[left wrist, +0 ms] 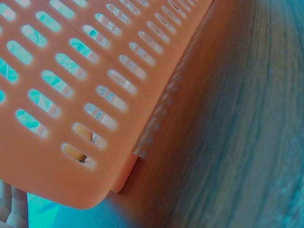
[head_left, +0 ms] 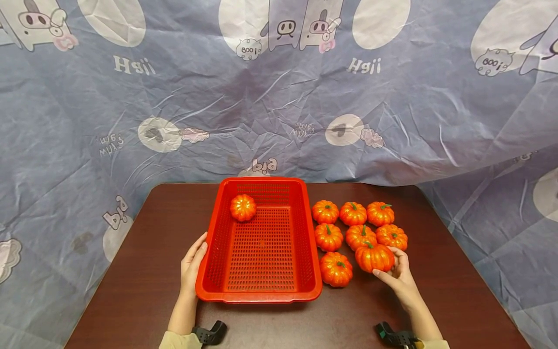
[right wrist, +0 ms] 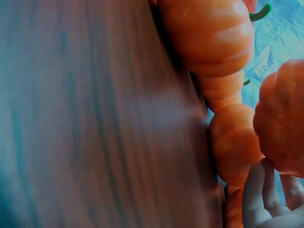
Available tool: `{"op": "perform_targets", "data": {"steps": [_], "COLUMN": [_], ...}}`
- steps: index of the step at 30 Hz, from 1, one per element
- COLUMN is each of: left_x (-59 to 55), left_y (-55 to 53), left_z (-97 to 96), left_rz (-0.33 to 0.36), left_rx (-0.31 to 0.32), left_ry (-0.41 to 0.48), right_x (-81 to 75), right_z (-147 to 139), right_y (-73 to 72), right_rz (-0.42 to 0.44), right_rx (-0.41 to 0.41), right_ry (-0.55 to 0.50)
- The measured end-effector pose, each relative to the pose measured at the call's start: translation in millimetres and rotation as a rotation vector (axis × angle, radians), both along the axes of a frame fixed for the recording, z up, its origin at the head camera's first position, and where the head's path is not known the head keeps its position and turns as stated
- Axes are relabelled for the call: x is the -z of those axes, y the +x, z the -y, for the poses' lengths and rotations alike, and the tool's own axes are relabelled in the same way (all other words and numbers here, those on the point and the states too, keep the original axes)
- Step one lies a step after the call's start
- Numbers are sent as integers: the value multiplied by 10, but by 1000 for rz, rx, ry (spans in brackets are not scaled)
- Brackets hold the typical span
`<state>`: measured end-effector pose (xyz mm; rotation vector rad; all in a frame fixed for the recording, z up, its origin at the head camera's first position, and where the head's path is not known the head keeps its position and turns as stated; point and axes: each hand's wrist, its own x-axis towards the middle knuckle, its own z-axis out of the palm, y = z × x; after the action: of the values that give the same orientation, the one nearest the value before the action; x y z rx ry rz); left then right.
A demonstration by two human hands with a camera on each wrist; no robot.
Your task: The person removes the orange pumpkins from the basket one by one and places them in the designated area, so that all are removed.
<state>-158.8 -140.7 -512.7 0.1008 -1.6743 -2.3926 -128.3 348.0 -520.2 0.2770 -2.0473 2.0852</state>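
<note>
In the head view my right hand [head_left: 401, 278] grips a small orange pumpkin [head_left: 374, 258] from its right side, thumb below and fingers behind. The right wrist view shows this pumpkin [right wrist: 282, 118] raised above the table beside other pumpkins, fingers [right wrist: 256, 194] against it. A red plastic basket [head_left: 259, 296] with slotted walls stands left of the pumpkins. One pumpkin [head_left: 243, 208] lies inside, near its far left corner. My left hand [head_left: 192, 264] rests against the basket's left side, fingers fairly straight. Only part of that hand shows at the edge of the left wrist view.
Several pumpkins with green stems stand in rows right of the basket; the nearest one is a front pumpkin [head_left: 336, 269]. They sit on a dark brown table [head_left: 440, 291]. A printed grey-blue cloth [head_left: 261, 106] hangs behind the table and along its sides.
</note>
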Motion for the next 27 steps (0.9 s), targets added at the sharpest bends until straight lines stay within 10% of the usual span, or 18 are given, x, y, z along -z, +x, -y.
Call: {"op": "perform_targets", "data": {"steps": [15, 27], "left_x": [-7, -1], "left_y": [-4, 0], "left_z": [3, 4], "left_rz": [-2, 7], "left_rx": [-6, -7], "left_ry": [-20, -23], "right_x": [54, 179], "right_z": [-123, -208], "right_y": [1, -10], "right_rz": [71, 92], "right_rx": [-61, -88], "right_ry": [314, 315]}}
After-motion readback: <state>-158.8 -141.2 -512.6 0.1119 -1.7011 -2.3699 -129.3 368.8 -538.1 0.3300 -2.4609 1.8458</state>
